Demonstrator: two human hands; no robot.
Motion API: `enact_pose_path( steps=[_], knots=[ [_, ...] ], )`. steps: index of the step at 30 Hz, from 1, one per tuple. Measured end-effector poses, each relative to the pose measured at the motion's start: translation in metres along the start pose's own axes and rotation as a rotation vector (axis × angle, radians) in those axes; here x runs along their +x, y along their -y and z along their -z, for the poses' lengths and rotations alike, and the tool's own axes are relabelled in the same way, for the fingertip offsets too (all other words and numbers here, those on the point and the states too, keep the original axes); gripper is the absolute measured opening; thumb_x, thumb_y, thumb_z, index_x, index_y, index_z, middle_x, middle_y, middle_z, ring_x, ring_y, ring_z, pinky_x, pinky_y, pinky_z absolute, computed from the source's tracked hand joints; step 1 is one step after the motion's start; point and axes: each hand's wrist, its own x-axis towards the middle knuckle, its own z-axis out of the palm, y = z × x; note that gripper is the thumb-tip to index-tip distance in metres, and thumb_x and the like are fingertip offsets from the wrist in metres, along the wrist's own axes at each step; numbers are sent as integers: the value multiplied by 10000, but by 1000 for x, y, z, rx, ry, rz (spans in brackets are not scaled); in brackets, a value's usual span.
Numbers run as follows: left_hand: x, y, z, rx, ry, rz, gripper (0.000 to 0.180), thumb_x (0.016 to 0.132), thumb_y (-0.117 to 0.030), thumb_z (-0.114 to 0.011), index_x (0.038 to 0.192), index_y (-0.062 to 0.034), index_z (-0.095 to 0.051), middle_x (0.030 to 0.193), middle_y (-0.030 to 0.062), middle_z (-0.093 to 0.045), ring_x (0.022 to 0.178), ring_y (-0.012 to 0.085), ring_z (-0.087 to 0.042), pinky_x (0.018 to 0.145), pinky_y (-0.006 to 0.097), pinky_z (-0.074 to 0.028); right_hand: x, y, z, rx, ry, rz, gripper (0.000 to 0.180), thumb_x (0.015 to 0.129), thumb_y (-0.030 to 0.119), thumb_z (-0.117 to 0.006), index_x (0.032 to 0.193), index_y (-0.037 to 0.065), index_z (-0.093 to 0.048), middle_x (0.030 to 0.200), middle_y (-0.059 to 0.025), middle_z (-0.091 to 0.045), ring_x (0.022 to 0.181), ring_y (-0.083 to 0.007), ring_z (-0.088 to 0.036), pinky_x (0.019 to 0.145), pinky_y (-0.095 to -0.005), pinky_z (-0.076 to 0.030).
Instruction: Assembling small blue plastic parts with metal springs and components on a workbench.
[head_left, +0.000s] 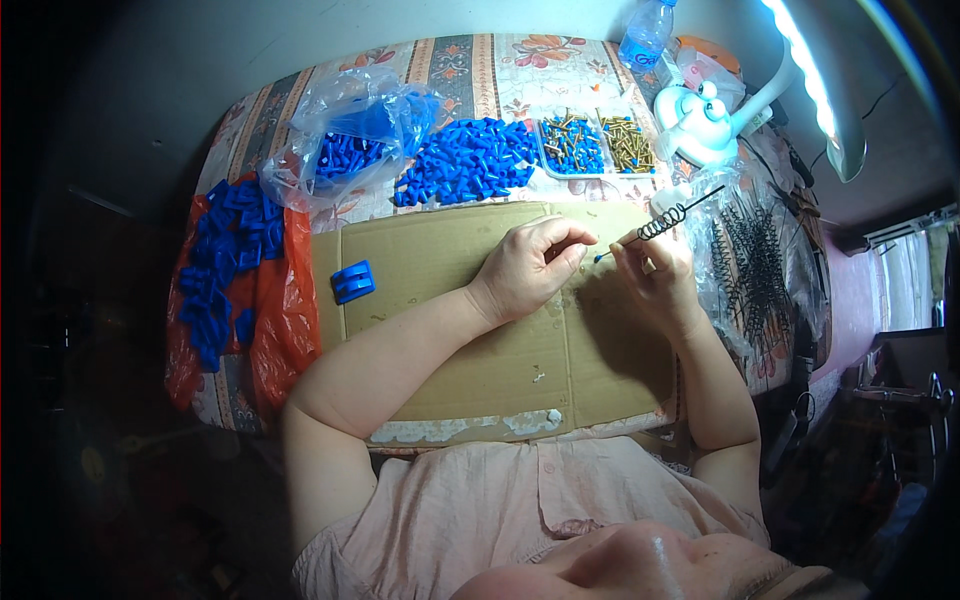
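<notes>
Right hand [655, 272] pinches a coil [662, 222] at the cardboard's [430, 255] far right corner; left hand [528, 268] curls nearby, whether gripping I can't tell. Caps [465, 162] crowd toward the tabletop's [500, 80] far edge, more coils [755, 265] its right.

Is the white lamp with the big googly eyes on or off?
On. The lamp's long light strip glows bright white.

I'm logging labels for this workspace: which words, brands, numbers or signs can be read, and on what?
Clear bottle: large lettering, partly visible; I won't copy it out.
Tablecloth: printed flowers and stripes, no words seen.
Black coil and cardboard: no readable text.
Elsewhere: nothing legible; any small print is too blurred.
</notes>
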Motion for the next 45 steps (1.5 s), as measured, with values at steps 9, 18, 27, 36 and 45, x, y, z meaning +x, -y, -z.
enact_pose_path(
  steps=[9,18,27,36,45],
  knots=[
    [1,-1,0,3,10,16,150,909,-80,-579,1025,-9,-641,897,37,-625,785,75,-560,721,243,-476,-1,-1,1,-2,-3,-11,91,791,59,-720,793,27,-635,657,-104,-612,548,-238,-597,515,-338,-449],
    [0,-1,-1,-2,3,12,149,909,-75,-575,1025,-9,-640,891,32,-621,770,71,-554,708,239,-474,0,-2,0,-3,-6,7,96,788,63,-719,790,32,-628,655,-105,-609,555,-254,-599,531,-347,-452],
    [0,0,-1,-13,10,19,152,910,-72,-572,1030,-8,-642,915,37,-634,790,73,-564,726,240,-479,0,0,1,-3,-10,2,95,785,63,-721,797,34,-632,655,-106,-606,555,-257,-596,523,-348,-449],
    [0,-1,0,-4,20,38,157,910,-74,-574,1035,-9,-642,914,41,-638,808,79,-573,742,248,-483,0,0,2,-13,8,-5,91,787,59,-720,809,29,-637,668,-112,-611,563,-253,-598,522,-347,-452],
    [0,0,0,5,8,15,157,909,-76,-573,1033,-8,-642,924,52,-643,826,93,-584,757,258,-487,0,0,1,-17,16,-17,84,795,68,-718,806,35,-641,659,-105,-611,562,-249,-605,521,-350,-454]
  ],
)
